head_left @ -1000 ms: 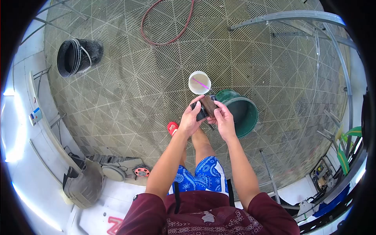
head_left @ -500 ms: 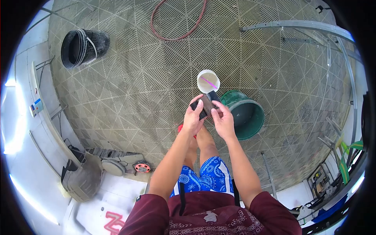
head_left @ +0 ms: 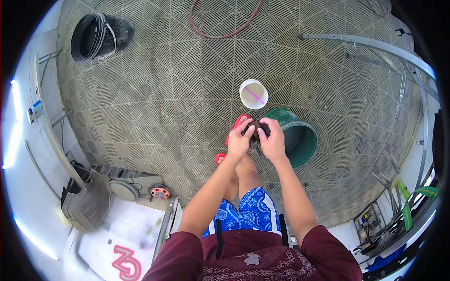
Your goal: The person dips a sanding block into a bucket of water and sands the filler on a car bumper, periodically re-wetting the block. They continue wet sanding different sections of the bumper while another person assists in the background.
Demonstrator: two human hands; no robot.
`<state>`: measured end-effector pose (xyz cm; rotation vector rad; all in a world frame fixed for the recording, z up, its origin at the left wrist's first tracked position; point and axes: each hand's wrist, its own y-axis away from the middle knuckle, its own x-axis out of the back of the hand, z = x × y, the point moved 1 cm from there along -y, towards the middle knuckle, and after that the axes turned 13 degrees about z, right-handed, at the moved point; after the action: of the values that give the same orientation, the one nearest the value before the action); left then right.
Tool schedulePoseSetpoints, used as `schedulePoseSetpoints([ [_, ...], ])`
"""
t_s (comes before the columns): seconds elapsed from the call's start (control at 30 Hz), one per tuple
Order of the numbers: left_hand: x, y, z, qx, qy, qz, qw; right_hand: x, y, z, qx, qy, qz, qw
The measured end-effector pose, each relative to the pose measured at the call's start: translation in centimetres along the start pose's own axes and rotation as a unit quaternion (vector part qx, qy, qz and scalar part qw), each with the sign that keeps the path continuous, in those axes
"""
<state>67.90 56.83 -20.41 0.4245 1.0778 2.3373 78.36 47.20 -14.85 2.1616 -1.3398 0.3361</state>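
Two hands, left hand point(head_left: 240, 140) and right hand point(head_left: 273, 142), closed tight around a small dark thing point(head_left: 258, 131) near the middle of the frame. Half a second back, held flatter and plainer to see; now mostly hidden by fingers. Held just above the green bucket point(head_left: 295, 136), below the white bucket point(head_left: 253, 93). Looked like a firmer grip for closer work.

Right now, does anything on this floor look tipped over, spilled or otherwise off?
Yes: the black bucket at the far left lies on its side on the grid floor, mouth open sideways, while the green bucket and white bucket stand upright. No spill shows. Both hands hold a small dark object.
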Motion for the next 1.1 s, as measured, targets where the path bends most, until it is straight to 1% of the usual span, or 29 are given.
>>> schedulePoseSetpoints([
  [0.03,-0.3,-0.1,-0.1,-0.077,-0.085,0.057,0.992,-0.5,0.3,0.0,0.084,0.069,0.022,0.994],
  [0.07,-0.3,-0.1,-0.4,-0.081,-0.136,0.083,0.984,-1.1,0.6,0.2,0.101,0.066,0.026,0.992],
  [0.1,-0.4,0.0,0.1,-0.081,-0.134,0.085,0.984,-1.3,1.0,0.0,0.074,0.090,-0.022,0.993],
  [0.17,-0.5,0.3,0.9,-0.050,-0.215,0.153,0.963,-1.4,1.7,-0.3,0.116,0.096,-0.064,0.987],
  [0.2,-0.6,1.2,3.2,-0.007,-0.239,0.158,0.958,-1.5,1.9,-0.3,0.115,0.096,-0.066,0.986],
  [0.23,-0.6,1.5,3.5,-0.006,-0.240,0.158,0.958,-1.6,2.0,-0.3,0.136,0.104,-0.084,0.982],
  [0.27,-0.6,1.7,3.8,0.003,-0.271,0.167,0.948,-1.7,2.0,-0.3,0.156,0.113,-0.102,0.976],
  [0.3,-0.6,1.7,3.8,0.012,-0.303,0.176,0.937,-1.8,2.0,0.1,0.156,0.113,-0.101,0.976],
  [0.33,-0.2,0.9,2.5,0.027,-0.366,0.138,0.920,-2.2,2.2,1.0,0.176,0.145,-0.106,0.968],
  [0.37,-0.1,0.5,1.0,0.026,-0.368,0.137,0.919,-2.7,2.4,2.0,0.195,0.177,-0.110,0.958],
  [0.4,-0.3,0.5,0.9,0.061,-0.374,0.127,0.917,-3.5,2.5,2.8,0.234,0.188,-0.059,0.952],
  [0.43,-0.4,0.6,0.9,0.096,-0.380,0.117,0.913,-3.8,2.6,3.7,0.231,0.187,-0.059,0.953],
  [0.47,-0.7,0.4,0.9,0.088,-0.421,0.101,0.897,-4.0,2.5,4.8,0.204,0.186,-0.065,0.959],
  [0.5,-0.9,-0.3,-0.7,0.089,-0.423,0.101,0.896,-4.2,2.1,5.5,0.178,0.184,-0.072,0.964],
  [0.53,-0.9,-1.3,-3.6,0.011,-0.304,0.123,0.945,-4.3,1.2,5.5,0.177,0.183,-0.073,0.964],
  [0.57,-0.7,-2.2,-5.9,-0.066,-0.179,0.143,0.971,-4.4,-0.1,5.6,-0.015,0.120,-0.090,0.988],
  [0.6,-0.3,-2.9,-7.5,0.004,-0.142,0.154,0.978,-4.6,-1.4,6.1,-0.206,0.054,-0.104,0.971],
  [0.63,0.2,-3.1,-7.4,0.006,-0.144,0.155,0.977,-6.4,-1.4,11.3,-0.377,-0.257,-0.076,0.887],
  [0.7,1.4,-2.9,-5.8,0.050,-0.110,0.066,0.990,-6.8,-3.5,13.2,-0.453,-0.411,-0.090,0.786],
  [0.73,1.6,-2.2,-5.3,0.064,-0.098,0.096,0.988,-7.2,-4.7,13.9,-0.469,-0.445,-0.091,0.758],
  [0.77,2.3,-2.0,-5.4,0.066,-0.099,0.099,0.988,-7.7,-5.7,14.7,-0.490,-0.439,-0.077,0.749],
  [0.83,4.3,-2.5,-6.9,0.091,-0.252,0.113,0.957,-9.4,-8.0,18.5,-0.485,-0.401,-0.052,0.775],
  [0.87,5.1,-2.8,-7.9,0.091,-0.255,0.112,0.956,-10.8,-9.1,20.8,-0.459,-0.307,-0.024,0.833],
  [0.9,5.9,-3.2,-9.3,0.119,-0.240,0.105,0.958,-11.5,-10.6,21.4,-0.460,-0.310,-0.021,0.832],
  [0.93,6.3,-3.4,-10.5,0.149,-0.226,0.099,0.958,-11.9,-12.3,21.6,-0.314,-0.035,-0.036,0.948],
  [0.97,6.6,-3.5,-11.8,0.152,-0.231,0.098,0.956,-12.5,-13.6,21.9,-0.136,0.244,-0.049,0.959],
  [1.03,7.4,-3.2,-13.8,0.178,-0.147,0.093,0.969,-15.4,-15.6,24.7,-0.100,0.247,-0.014,0.964],
  [1.07,7.9,-3.0,-14.9,0.183,-0.156,0.094,0.966,-16.7,-16.3,25.6,-0.075,0.289,-0.003,0.954],
  [1.1,8.3,-2.8,-16.1,0.214,-0.101,0.095,0.967,-17.7,-16.8,26.3,-0.086,0.286,-0.004,0.954],
])
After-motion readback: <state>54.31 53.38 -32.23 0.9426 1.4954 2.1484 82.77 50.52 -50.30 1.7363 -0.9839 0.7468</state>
